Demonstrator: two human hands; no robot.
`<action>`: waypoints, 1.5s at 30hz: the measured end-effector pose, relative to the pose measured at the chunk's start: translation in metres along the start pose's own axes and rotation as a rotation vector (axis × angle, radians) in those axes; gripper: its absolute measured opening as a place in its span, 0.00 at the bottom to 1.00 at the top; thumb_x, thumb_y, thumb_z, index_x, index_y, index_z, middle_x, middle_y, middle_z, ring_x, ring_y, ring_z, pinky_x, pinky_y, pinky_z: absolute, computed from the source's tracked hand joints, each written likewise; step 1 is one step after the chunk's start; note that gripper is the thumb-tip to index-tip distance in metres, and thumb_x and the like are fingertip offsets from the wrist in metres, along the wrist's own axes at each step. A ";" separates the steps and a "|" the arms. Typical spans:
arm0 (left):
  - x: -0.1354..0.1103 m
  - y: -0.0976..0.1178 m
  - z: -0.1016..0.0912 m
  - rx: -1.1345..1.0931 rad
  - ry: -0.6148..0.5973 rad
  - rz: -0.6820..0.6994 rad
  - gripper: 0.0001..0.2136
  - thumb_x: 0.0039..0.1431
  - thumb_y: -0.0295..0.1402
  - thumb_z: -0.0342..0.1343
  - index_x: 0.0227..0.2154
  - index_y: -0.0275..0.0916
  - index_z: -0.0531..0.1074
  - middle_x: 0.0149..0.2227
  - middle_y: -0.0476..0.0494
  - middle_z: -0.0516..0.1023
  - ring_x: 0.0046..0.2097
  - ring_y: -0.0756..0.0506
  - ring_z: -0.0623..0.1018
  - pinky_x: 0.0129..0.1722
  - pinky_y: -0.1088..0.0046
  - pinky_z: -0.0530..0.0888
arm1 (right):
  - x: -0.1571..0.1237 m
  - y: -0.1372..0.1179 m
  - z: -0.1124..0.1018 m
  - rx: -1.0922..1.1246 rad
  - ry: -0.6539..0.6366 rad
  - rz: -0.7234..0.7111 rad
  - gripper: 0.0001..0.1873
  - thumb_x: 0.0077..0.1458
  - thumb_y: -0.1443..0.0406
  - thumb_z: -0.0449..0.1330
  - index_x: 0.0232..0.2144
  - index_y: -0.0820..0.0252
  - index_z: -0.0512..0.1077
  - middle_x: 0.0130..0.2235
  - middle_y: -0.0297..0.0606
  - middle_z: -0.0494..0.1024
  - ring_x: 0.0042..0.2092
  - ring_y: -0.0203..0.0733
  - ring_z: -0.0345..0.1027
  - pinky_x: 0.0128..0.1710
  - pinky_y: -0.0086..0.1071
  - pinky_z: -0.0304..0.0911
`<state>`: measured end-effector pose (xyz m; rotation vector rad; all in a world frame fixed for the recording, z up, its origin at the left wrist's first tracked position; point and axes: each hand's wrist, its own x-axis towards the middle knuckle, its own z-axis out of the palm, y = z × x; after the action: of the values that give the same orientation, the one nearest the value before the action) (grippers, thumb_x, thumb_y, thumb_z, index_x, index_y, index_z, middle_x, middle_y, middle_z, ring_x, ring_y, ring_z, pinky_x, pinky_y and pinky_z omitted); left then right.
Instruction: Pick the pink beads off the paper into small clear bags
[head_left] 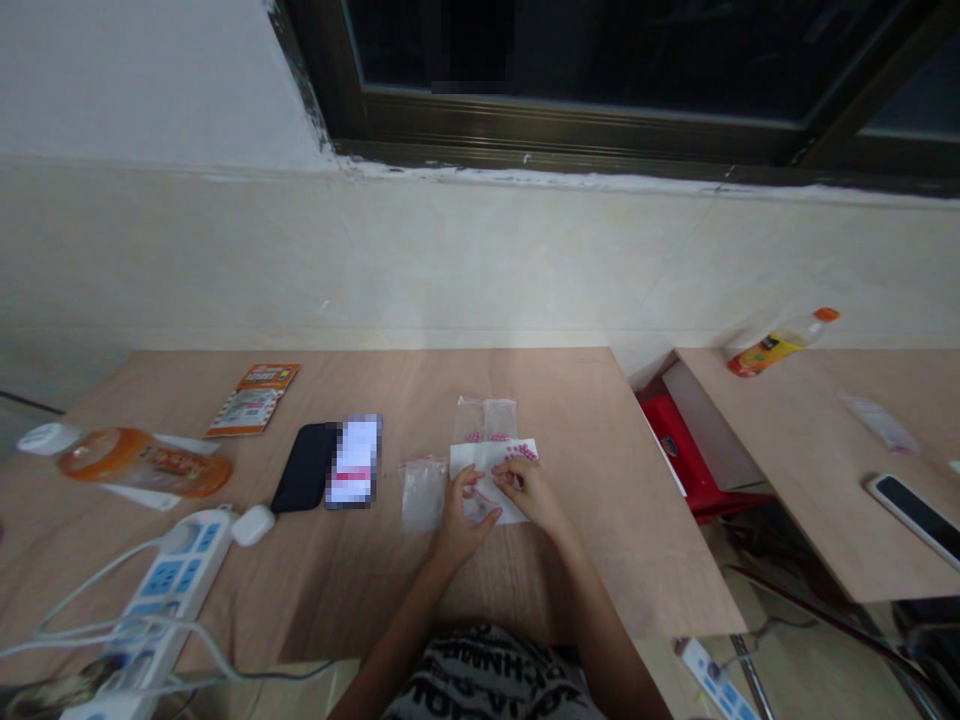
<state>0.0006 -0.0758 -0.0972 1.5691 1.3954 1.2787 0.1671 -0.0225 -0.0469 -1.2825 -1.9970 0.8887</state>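
A white sheet (pixel 487 452) with a pink print at its right corner lies on the desk under both hands. My left hand (pixel 461 520) rests on its left side, thumb and fingers spread apart. Over the sheet's right half, my right hand (pixel 534 492) is closed in a pinch; what its fingertips hold, if anything, is too small to make out. Between the hands is a small clear, pinkish patch that I cannot identify. A clear plastic bag (pixel 487 412) with pink bits at its lower end lies just behind the sheet. Left of my left hand lies another clear bag (pixel 424 495).
To the left are a phone with a lit screen (pixel 354 462), a black phone (pixel 304 468), an orange packet (pixel 255 400), an orange bottle (pixel 146 462) lying down and a power strip (pixel 172 580) with cables. A second desk (pixel 817 480) at right bears a drink bottle (pixel 776 350).
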 end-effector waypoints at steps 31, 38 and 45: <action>0.001 0.004 -0.001 0.014 -0.001 0.001 0.33 0.48 0.35 0.63 0.57 0.42 0.56 0.49 0.38 0.73 0.49 0.41 0.74 0.45 0.59 0.72 | 0.014 0.003 0.007 -0.330 -0.056 0.082 0.07 0.57 0.66 0.58 0.35 0.56 0.77 0.33 0.38 0.77 0.41 0.44 0.69 0.50 0.39 0.55; 0.001 0.003 0.000 0.000 0.014 0.001 0.33 0.47 0.35 0.64 0.56 0.42 0.57 0.49 0.38 0.73 0.49 0.41 0.74 0.44 0.59 0.73 | 0.004 0.007 0.005 -0.107 0.017 0.087 0.05 0.57 0.66 0.59 0.33 0.59 0.76 0.30 0.35 0.76 0.33 0.38 0.68 0.39 0.32 0.59; 0.001 0.003 0.000 -0.002 -0.002 -0.023 0.34 0.47 0.35 0.63 0.56 0.42 0.56 0.50 0.38 0.72 0.50 0.40 0.74 0.44 0.59 0.73 | -0.007 0.002 0.005 0.053 0.065 0.111 0.06 0.56 0.65 0.60 0.35 0.59 0.77 0.26 0.33 0.74 0.28 0.37 0.66 0.33 0.30 0.60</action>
<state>0.0013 -0.0758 -0.0945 1.5481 1.4073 1.2643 0.1667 -0.0297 -0.0529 -1.3853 -1.8554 0.9334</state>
